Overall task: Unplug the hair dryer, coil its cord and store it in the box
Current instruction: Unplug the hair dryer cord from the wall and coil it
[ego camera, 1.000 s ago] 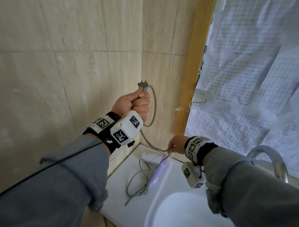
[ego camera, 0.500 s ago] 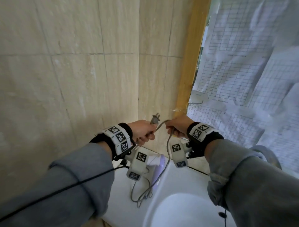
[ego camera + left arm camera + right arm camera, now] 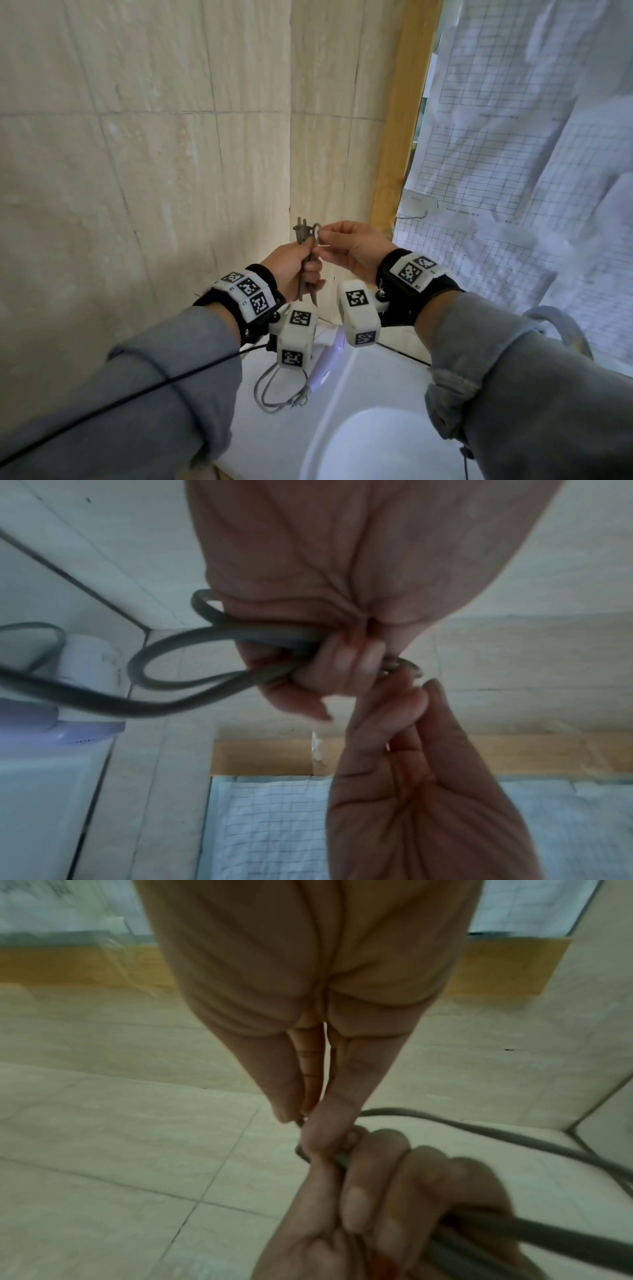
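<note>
The grey cord [image 3: 306, 274] is folded into loops that my left hand [image 3: 294, 263] grips in a fist, with the two-pin plug [image 3: 302, 232] sticking up above it. My right hand [image 3: 346, 245] pinches the top bend of a cord loop [image 3: 318, 227] right beside the plug. From the left wrist view the gathered loops [image 3: 192, 666] hang out of the fist; in the right wrist view my fingertips [image 3: 318, 1131] meet at the cord above the left fist. The lilac hair dryer [image 3: 327, 359] lies on the sink ledge below, with slack cord [image 3: 277, 394] beside it. No box is in view.
A white washbasin [image 3: 370, 442] fills the lower middle, with a metal tap [image 3: 561, 329] at its right. Beige tiled walls meet in a corner ahead. A wooden frame [image 3: 397, 144] and gridded paper sheets [image 3: 513, 137] cover the right side.
My left hand came down from high on the wall with the plug. My right hand rose from the sink ledge with the cord and met it, folding the cord into loops.
</note>
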The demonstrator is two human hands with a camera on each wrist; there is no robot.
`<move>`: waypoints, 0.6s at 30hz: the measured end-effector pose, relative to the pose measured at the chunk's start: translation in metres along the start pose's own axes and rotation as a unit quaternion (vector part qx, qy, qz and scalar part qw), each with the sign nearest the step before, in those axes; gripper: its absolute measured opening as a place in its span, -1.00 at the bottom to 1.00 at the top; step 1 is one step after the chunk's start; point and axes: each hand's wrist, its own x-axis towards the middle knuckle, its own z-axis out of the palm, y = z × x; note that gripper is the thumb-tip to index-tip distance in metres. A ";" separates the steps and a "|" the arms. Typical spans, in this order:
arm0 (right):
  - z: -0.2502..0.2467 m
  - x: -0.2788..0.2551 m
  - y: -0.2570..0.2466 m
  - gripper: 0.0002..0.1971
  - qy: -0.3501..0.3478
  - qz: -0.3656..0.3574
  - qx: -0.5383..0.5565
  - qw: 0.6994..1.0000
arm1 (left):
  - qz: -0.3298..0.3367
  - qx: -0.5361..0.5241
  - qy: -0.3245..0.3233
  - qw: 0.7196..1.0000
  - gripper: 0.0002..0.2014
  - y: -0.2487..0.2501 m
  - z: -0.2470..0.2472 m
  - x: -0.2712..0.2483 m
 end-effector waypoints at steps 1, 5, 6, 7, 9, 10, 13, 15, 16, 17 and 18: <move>-0.002 0.001 0.001 -0.94 0.014 -0.010 -0.011 1.000 | 0.000 -0.030 0.003 1.000 -0.63 0.002 -0.003 0.001; -0.012 0.003 0.013 -0.79 0.082 -0.016 -0.103 0.991 | 0.016 -0.137 -0.013 0.990 -0.62 0.010 -0.011 0.001; -0.013 0.003 0.017 -0.75 0.085 -0.004 -0.119 0.989 | 0.028 -0.155 -0.012 0.987 -0.61 0.012 -0.012 0.001; -0.014 0.001 0.020 -0.72 0.076 0.015 -0.133 0.988 | 0.043 -0.171 -0.010 0.984 -0.59 0.014 -0.013 0.001; -0.012 -0.002 0.031 -0.67 0.029 0.054 -0.176 0.982 | 0.070 -0.199 -0.011 0.977 -0.56 0.019 -0.011 0.002; -0.010 -0.004 0.036 -0.67 0.004 0.071 -0.198 0.978 | 0.079 -0.216 -0.015 0.973 -0.55 0.021 -0.010 0.002; -0.003 -0.005 0.056 -0.58 -0.036 0.102 -0.208 0.972 | 0.097 -0.276 -0.023 0.956 -0.54 0.027 -0.009 0.003; 0.000 -0.003 0.070 -0.31 -0.095 0.117 -0.222 0.963 | 0.110 -0.310 -0.035 0.944 -0.54 0.030 -0.009 0.004; 0.003 -0.005 0.074 -0.31 -0.132 0.126 -0.248 0.951 | 0.115 -0.326 -0.047 0.937 -0.54 0.031 -0.009 0.005; 0.006 -0.009 0.076 -0.40 -0.161 0.133 -0.277 0.938 | 0.116 -0.340 -0.061 0.931 -0.54 0.033 -0.009 0.005; 0.009 -0.011 0.077 -0.52 -0.180 0.137 -0.308 0.924 | 0.116 -0.350 -0.075 0.927 -0.54 0.034 -0.010 0.005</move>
